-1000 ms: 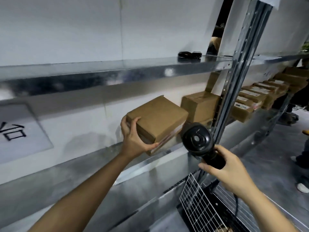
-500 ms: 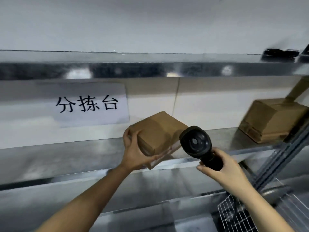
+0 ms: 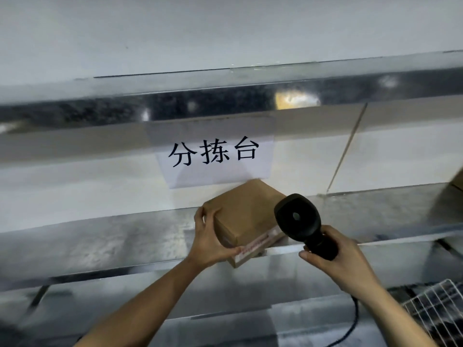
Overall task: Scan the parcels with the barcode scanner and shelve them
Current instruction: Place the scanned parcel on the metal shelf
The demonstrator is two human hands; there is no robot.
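Two hands are busy at the shelving, and from the head view, the only one there is, each is placed for a reason. The left hand (image 3: 210, 242) grips a brown cardboard parcel (image 3: 246, 216) by its left end, fingers (image 3: 204, 214) wrapped over the top corner and the thumb pressed along the taped lower edge; that hold leaves the box's right side free. The parcel sits tilted at the front edge of the middle metal shelf (image 3: 100, 241), its near corner jutting out past the lip, so I judge it is about to be slid in rather than already parked. A pale label strip (image 3: 260, 242) runs along its near face, turned toward the person, probably so the code can be read.

The right hand (image 3: 343, 261) curls tightly round the handle of the black barcode scanner (image 3: 297, 216), whose head stands just beside the parcel's right end and overlaps it from here. Its cable (image 3: 354, 319) drops away below the wrist. The scanner is held up and clear, I think to keep it from snagging the shelf.

Behind, a paper sign (image 3: 213, 154) with three black characters hangs on the wall (image 3: 225, 28) under the upper shelf (image 3: 175, 106). A wire basket (image 3: 436, 311) shows at the lower right, and another box's corner (image 3: 457, 180) peeks in at the right edge.
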